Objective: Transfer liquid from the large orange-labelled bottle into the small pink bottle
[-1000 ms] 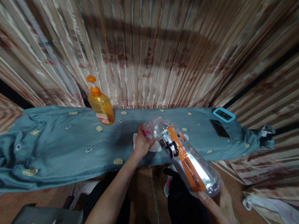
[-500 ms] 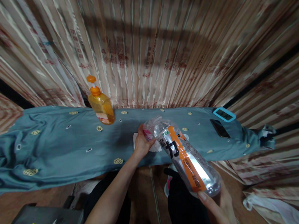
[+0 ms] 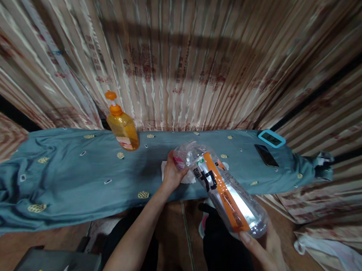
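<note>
A large clear plastic bottle (image 3: 222,189) with an orange, silver and black label lies tilted above the table's front edge. My right hand (image 3: 265,247) is closed around its base at the lower right. At the bottle's upper left end, my left hand (image 3: 172,174) is closed on a crumpled-looking clear plastic piece (image 3: 179,156) with a pink patch. This piece meets the bottle's neck end; whether the two are joined I cannot tell. Partly hidden under my left hand is a white paper (image 3: 189,178) on the cloth.
A teal cloth (image 3: 81,180) with pineapple prints covers the narrow table. An orange pump bottle (image 3: 125,132) stands at the back left. On the right lie a phone (image 3: 266,155) and a blue-framed digital clock (image 3: 271,138). A pleated curtain (image 3: 172,64) hangs close behind.
</note>
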Action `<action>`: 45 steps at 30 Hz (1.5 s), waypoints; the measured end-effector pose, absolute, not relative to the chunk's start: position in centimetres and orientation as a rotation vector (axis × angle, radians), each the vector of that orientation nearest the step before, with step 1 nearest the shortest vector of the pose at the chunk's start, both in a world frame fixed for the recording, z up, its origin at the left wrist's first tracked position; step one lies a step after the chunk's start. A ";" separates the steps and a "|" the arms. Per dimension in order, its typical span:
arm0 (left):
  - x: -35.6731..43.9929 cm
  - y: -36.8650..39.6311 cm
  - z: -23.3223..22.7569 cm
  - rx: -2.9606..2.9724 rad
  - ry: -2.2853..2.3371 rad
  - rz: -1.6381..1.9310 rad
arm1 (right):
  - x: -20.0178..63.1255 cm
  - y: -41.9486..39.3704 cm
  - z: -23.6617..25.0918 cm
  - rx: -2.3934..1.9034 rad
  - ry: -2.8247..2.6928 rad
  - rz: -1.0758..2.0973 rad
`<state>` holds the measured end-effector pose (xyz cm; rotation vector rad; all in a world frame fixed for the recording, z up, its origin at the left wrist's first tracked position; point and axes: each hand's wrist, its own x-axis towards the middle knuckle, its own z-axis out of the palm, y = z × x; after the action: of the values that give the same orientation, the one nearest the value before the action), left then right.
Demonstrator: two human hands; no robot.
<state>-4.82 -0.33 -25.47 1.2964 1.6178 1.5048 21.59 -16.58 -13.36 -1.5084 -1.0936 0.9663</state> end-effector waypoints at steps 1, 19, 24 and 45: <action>-4.8 -0.3 -25.5 1.295 1.623 1.503 | 21.6 -16.6 -13.4 -1.513 -1.095 0.962; -4.8 -0.5 -25.3 1.262 1.640 1.488 | 22.2 -16.9 -15.1 -1.429 -1.041 0.995; -4.8 -0.6 -24.8 1.275 1.643 1.484 | 22.6 -16.7 -15.7 -1.426 -1.030 1.012; -4.9 -0.6 -24.8 1.281 1.598 1.502 | 21.9 -16.8 -14.9 -1.438 -0.987 1.011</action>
<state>-4.93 -0.57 -24.83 1.2806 1.5979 1.5016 21.87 -16.79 -14.85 -1.4382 -0.9873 1.0109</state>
